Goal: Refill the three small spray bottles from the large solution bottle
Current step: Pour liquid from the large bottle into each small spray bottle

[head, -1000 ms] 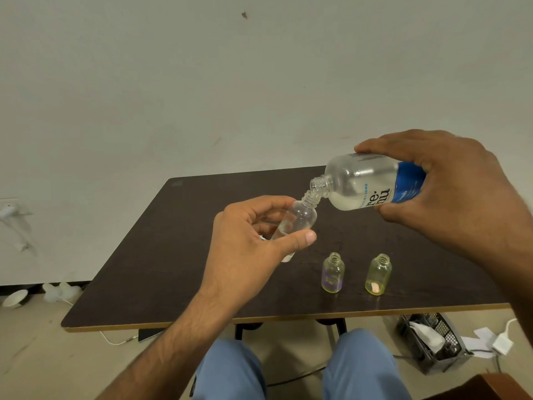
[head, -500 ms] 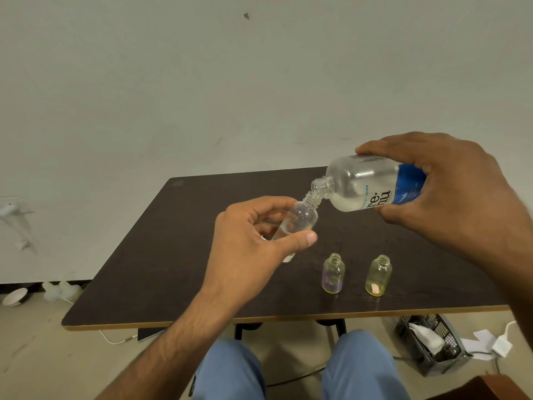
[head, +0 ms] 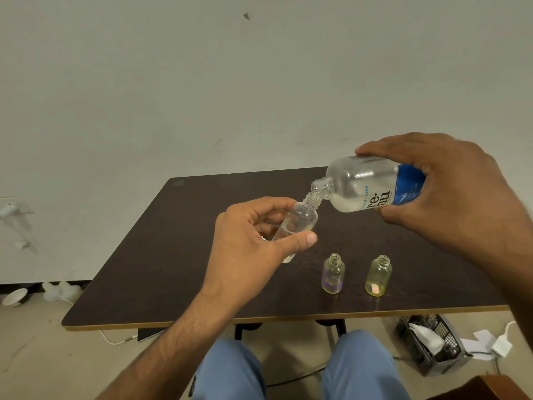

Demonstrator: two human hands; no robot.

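Right hand (head: 450, 194) grip: fingers over the top, thumb under, wrapped round the labelled end of the large solution bottle (head: 366, 184); the bottle sits centre-right of frame, long axis near horizontal, tipped slightly down, open neck aimed left; liquid pooled along its lower side.

Left hand (head: 253, 243) grip: thumb and curled fingers pinching the clear small spray bottle (head: 300, 222), just left of centre, held in the air above the worktop (head: 173, 255); its axis is tilted, mouth up and to the right.

Key relation: the large neck lies just above and right of the small mouth, rims touching or all but touching, can't tell which; the two axes meet at an angle there; liquid visible in the small bottle's lower part, no stream resolvable.

Judgement: first fill under way; next move is a bit more tilt from the right hand, left hand holding the mouth under the lip; narrow mouth, so any sideways slip spills.

Outward: two more uncapped small bottles upright on the worktop at lower centre, purple-tinted bottle (head: 333, 274) left of yellow-tinted bottle (head: 378, 276), apart from each other; both look unfilled.
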